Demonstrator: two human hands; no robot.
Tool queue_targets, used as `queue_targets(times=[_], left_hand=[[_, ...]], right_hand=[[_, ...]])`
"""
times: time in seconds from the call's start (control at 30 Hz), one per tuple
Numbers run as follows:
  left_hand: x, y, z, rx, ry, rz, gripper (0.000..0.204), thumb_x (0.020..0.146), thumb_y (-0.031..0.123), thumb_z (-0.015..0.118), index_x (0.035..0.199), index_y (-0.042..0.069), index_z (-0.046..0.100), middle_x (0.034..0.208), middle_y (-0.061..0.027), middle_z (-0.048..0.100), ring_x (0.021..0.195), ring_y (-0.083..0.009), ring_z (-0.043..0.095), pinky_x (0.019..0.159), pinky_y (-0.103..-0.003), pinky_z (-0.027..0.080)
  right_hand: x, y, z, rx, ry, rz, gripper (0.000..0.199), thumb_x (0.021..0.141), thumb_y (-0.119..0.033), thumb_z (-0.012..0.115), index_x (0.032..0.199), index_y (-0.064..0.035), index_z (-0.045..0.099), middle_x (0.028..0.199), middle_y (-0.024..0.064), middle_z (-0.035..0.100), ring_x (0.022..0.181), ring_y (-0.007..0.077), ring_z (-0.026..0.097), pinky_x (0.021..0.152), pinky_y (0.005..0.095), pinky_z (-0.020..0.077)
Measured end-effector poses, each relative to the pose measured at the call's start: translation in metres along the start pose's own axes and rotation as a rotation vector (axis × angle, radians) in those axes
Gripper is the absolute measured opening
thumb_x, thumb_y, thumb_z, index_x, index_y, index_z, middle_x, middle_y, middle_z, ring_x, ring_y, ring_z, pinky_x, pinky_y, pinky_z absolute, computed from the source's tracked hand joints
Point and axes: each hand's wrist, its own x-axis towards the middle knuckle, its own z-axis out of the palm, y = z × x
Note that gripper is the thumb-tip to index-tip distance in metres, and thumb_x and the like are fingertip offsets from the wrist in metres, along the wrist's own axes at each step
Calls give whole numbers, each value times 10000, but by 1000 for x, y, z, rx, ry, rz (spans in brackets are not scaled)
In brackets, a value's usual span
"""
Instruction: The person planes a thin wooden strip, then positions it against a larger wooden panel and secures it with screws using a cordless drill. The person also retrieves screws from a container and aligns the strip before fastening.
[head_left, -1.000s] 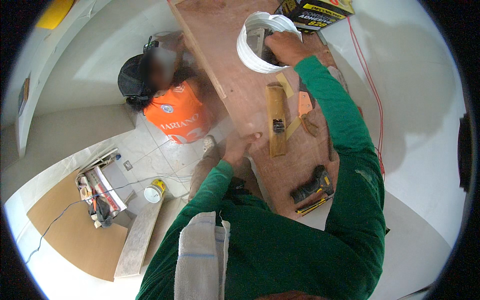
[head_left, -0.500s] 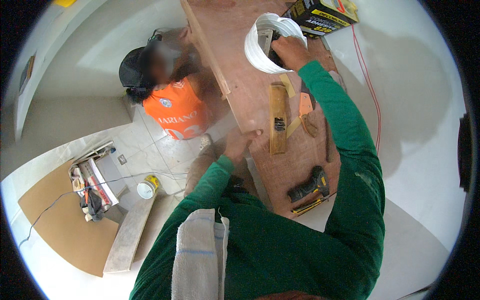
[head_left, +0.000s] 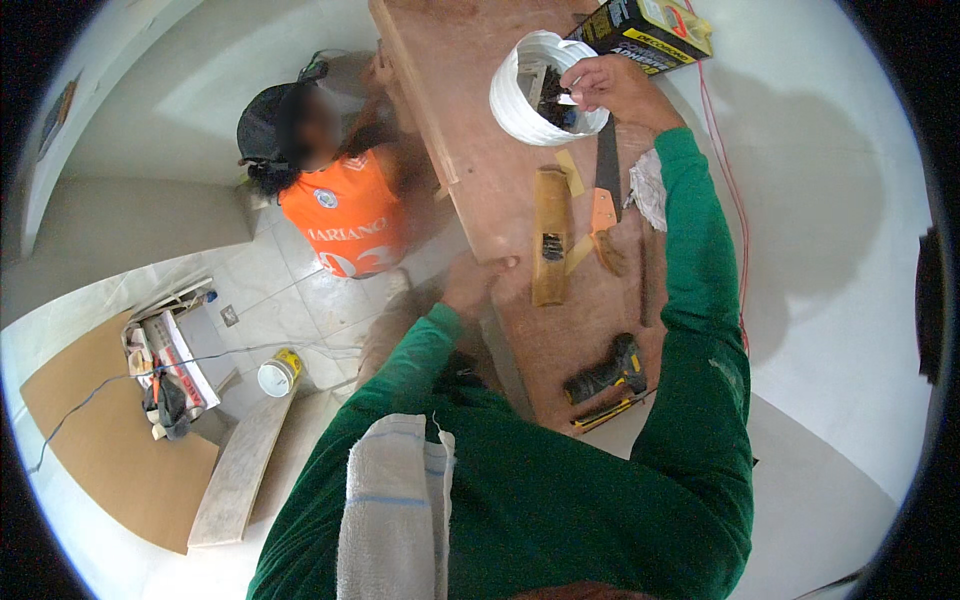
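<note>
My right hand (head_left: 612,88) is over the rim of a white ribbed bucket (head_left: 510,105), its fingertips pinched on a small whitish bit too small to name. Inside the bucket lie dark small pieces (head_left: 552,100) and a pale strip. My left hand (head_left: 474,284) rests at the near left edge of a reddish-brown wooden board (head_left: 500,200), one digit stretched out over its top; its other fingers are partly hidden. Between the hands, a wooden hand plane (head_left: 551,240) lies on the board beside a handsaw (head_left: 604,200) with an orange and wooden handle.
A black-and-yellow can (head_left: 650,35) stands behind the bucket. A crumpled white cloth (head_left: 649,190) and a cordless drill (head_left: 608,372) are on the board's right side. A person in an orange jersey (head_left: 345,215) crouches left of the board. A small white pail (head_left: 278,375) stands farther left.
My right hand has risen out of the bucket to its right rim, its fingers now pinched together. My left hand has stayed at the board's edge, with the view shifting slightly.
</note>
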Motion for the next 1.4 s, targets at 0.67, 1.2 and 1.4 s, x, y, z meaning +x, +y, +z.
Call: queue_targets(times=[0.67, 1.2, 1.4], left_hand=[[-2, 4, 1, -37, -1, 27, 496, 873, 196, 946, 1295, -1, 775, 1199, -78, 825, 1073, -200, 764, 959, -382, 587], [-8, 14, 4, 53, 23, -18, 509, 892, 232, 927, 1305, -16, 766, 1290, -118, 821, 1167, -230, 750, 1087, -414, 539], [-13, 17, 3, 108, 67, -43, 516, 896, 221, 923, 1318, -32, 767, 1265, -127, 825, 1129, -219, 756, 1074, -407, 546]], right_hand=[[-21, -1, 6, -390, 288, -271, 319, 871, -16, 832, 1187, -47, 797, 1105, 163, 824, 1053, 310, 807, 962, 397, 625], [33, 18, 64, -939, 167, -158, 137, 927, -41, 714, 1030, 35, 763, 1062, 291, 788, 1038, 457, 802, 892, 544, 667], [36, 14, 64, -965, 131, -100, 177, 903, -69, 743, 1048, 23, 789, 1078, 300, 795, 995, 461, 807, 890, 558, 664]])
